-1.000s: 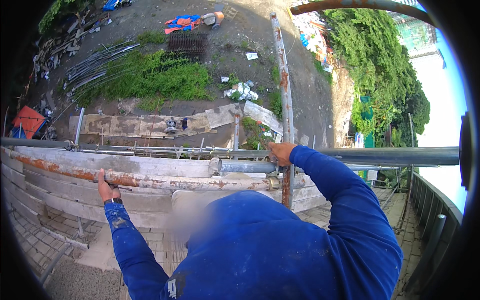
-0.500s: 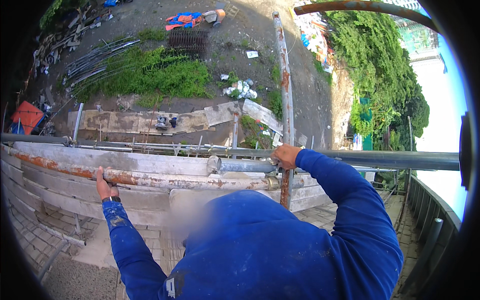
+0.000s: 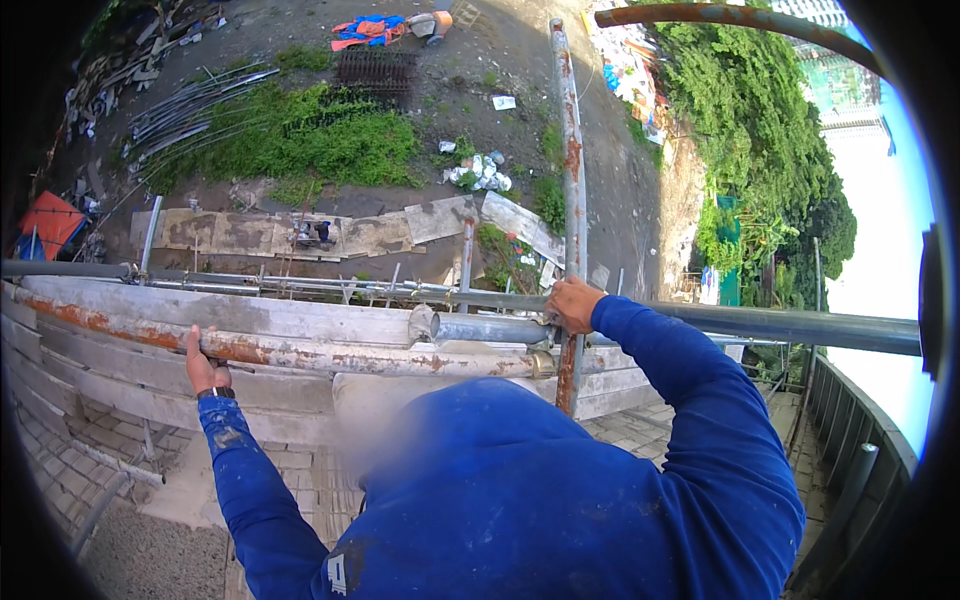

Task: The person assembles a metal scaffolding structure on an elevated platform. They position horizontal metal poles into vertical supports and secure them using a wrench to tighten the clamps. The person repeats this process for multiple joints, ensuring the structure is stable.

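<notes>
My left hand (image 3: 206, 362) is wrapped around a long white pipe (image 3: 300, 355) with orange rust, its thumb over the top and a dark band on the wrist. My right hand (image 3: 573, 304) is closed where a rusty upright pole (image 3: 573, 180) crosses a grey horizontal pipe (image 3: 780, 325). A scaffold clamp shows partly under its fingertips, mostly hidden. Close to that hand, a short grey tube (image 3: 490, 328) runs left to a pale coupler (image 3: 423, 323). Another coupler (image 3: 543, 364) sits around the white pipe. My blue sleeves and shirt fill the lower middle.
Grey boards (image 3: 280, 320) stand behind the white pipe. Far below lie a row of planks (image 3: 370, 235), loose metal pipes (image 3: 190, 110) and white bags (image 3: 482, 172). A small dark figure (image 3: 322, 232) is by the planks. A ribbed metal wall (image 3: 850, 410) runs along the right.
My left hand has shifted slightly left against the white pipe. My right hand stays at the crossing. The whole view has moved a little, and the small figure below has changed position.
</notes>
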The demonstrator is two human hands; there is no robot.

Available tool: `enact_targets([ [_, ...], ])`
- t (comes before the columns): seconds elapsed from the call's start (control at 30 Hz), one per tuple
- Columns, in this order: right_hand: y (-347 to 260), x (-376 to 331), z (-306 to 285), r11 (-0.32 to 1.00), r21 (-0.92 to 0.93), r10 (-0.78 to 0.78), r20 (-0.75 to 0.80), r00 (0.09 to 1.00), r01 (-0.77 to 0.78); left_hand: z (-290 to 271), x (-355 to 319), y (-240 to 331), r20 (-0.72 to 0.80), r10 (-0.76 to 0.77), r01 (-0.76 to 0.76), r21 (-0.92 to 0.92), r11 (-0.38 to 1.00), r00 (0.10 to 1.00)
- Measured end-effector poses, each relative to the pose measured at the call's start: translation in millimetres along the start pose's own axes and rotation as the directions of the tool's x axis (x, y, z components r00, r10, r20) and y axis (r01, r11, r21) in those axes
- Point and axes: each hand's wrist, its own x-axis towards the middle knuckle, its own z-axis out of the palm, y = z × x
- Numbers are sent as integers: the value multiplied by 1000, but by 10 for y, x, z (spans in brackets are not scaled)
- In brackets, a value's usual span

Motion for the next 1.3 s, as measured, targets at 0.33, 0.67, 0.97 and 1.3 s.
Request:
enact_targets([
  [0.33, -345, -108, -179, 992, 39, 124, -16, 992, -124, 21, 29, -24, -6, -17, 17, 3, 1000, 1000],
  [0.67, -214, -150, -64, 997, 65, 51, -66, 997, -46, -10, 34, -29, -7, -22, 22, 15, 1000, 1000],
  [0.97, -252, -138, -146, 996, 37, 87, -56, 995, -85, 37, -16, -20, -35, -17, 18, 8, 1000, 999],
  [1.3, -504, -351, -131, 957, 274, 162, -222, 961, -98, 30, -12, -18, -20, -17, 17, -3, 1000, 1000],
])
